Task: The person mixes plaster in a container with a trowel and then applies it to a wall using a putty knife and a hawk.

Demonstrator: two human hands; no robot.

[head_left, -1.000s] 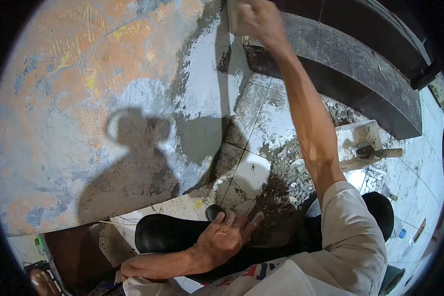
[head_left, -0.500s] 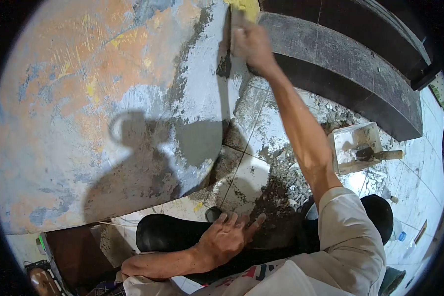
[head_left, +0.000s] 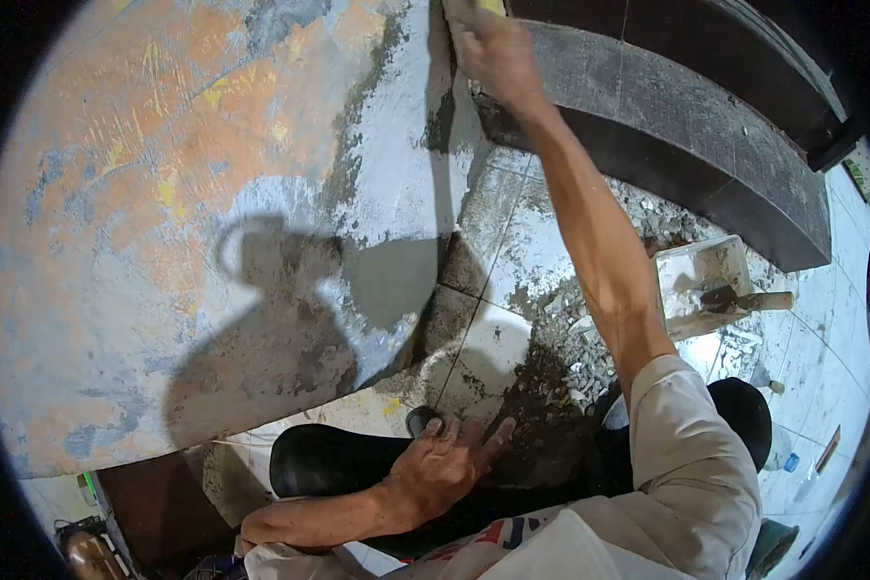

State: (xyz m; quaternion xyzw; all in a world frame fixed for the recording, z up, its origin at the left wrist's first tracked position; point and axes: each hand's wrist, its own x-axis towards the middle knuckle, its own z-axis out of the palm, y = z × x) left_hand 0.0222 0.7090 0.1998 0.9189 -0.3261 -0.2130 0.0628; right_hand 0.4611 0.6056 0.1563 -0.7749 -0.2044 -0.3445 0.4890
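Note:
At the top of the view my right hand (head_left: 498, 58) is closed around a flat greyish tool (head_left: 462, 14), blurred and partly cut off by the frame; I cannot tell its exact kind. The tool is right at the edge of the wall (head_left: 290, 126), where a yellow patch shows behind it. Fresh grey and white plaster (head_left: 391, 280) covers that side of the wall; the rest is patchy orange, blue and yellow. Low down, my left hand (head_left: 445, 464) lies over my bent dark-clad leg (head_left: 333, 459), fingers stretched out and holding nothing.
Dark stone steps (head_left: 638, 92) rise at upper right. On the tiled floor stands a whitish plastic tub (head_left: 679, 280) with a wooden-handled tool (head_left: 768, 302) in it. Rubble (head_left: 561, 372) lies between tub and wall. A clear bottle (head_left: 783, 459) lies at right.
My right hand has moved slightly upward along the wall edge, taking the tool partly out of the frame. My left hand stays on the leg.

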